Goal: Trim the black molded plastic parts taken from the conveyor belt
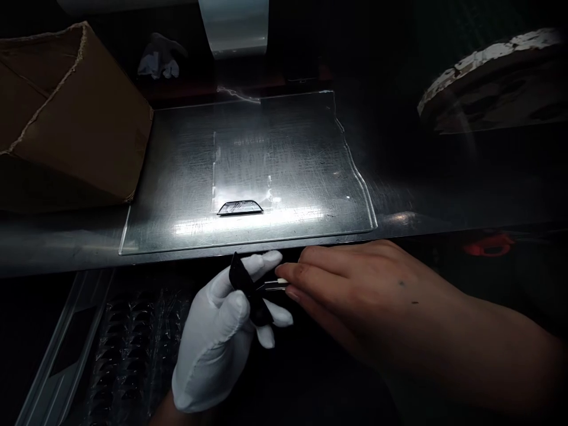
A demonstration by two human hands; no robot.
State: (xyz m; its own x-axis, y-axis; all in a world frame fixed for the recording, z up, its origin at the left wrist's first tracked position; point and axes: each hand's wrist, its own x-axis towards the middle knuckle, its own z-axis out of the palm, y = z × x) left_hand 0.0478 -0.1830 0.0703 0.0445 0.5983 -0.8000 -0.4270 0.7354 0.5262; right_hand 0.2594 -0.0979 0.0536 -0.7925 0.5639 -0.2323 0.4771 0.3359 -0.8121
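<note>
While the fingers [266,260] of our gloved left hand [217,337] are closed around a small black part [248,290], pinching it between thumb and forefinger, we note that the bare right hand [355,290] meets it from three o'clock. Its thumb and forefinger are drawn together on a thin pale strip [273,286] that projects from the part toward the right. Whether that strip is a liner, a tab or a tool tip we cannot tell; it is too small and dimly lit.

Both hands are held just below the near edge of the tabletop [66,248], at six o'clock from the clear plastic sheet [288,154] lying flat on it. A second dark, lens-shaped piece [240,207] rests on that sheet near its front edge, directly at twelve o'clock from the held part and apart from both hands.

We judge the step in hand to be a separation or fitting of the strip at the held part. The next move would call for a steady left grip and a fine, controlled pull or push from the right.

At ten o'clock stands a brown cardboard box [71,118]; at seven o'clock, below the tabletop, lies a tray of clear moulded pockets [128,349].
</note>
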